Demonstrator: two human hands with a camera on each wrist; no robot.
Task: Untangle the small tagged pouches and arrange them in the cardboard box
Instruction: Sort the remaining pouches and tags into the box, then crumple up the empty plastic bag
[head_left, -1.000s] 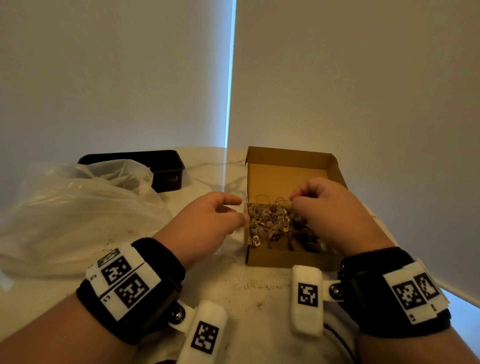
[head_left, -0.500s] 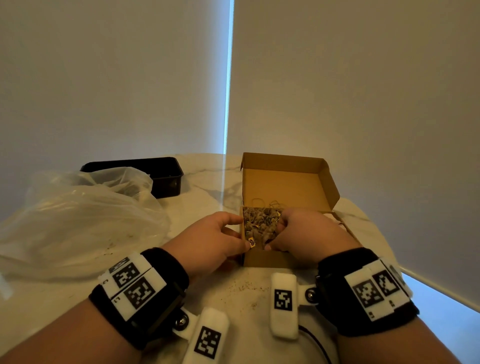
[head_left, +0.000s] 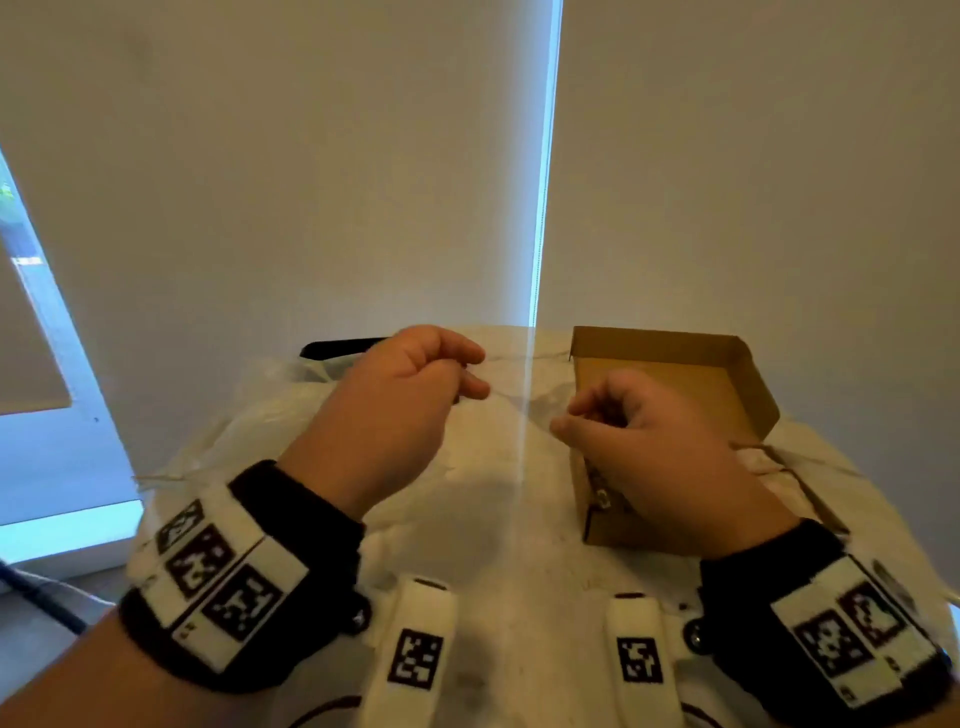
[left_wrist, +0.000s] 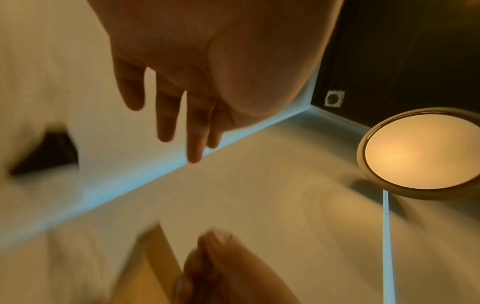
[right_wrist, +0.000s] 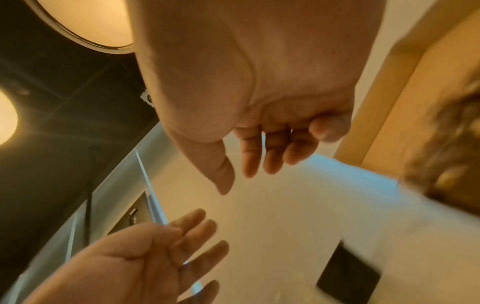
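Observation:
The open cardboard box (head_left: 691, 364) stands on the table at the right. My right hand (head_left: 566, 415) hovers above its near left corner and hides most of the pouches; one small tag (head_left: 602, 494) peeks out by the box wall. In the right wrist view the tangled brown pouches (right_wrist: 451, 156) are a blur inside the box (right_wrist: 405, 107), and my right hand (right_wrist: 246, 170) hangs relaxed and holds nothing. My left hand (head_left: 475, 374) is raised to the left of the box, apart from it. Its fingers (left_wrist: 166, 123) are loose and empty.
A crumpled clear plastic bag (head_left: 260, 421) lies on the marble table (head_left: 493, 519) at the left, under my left hand. A black tray (head_left: 337, 345) sits behind the bag. The box's front flap (head_left: 800, 483) lies open to the right.
Both hands have lifted away from the pouch pile in the box. The left hand moved up and left over the bag; the right hand rose above the box corner.

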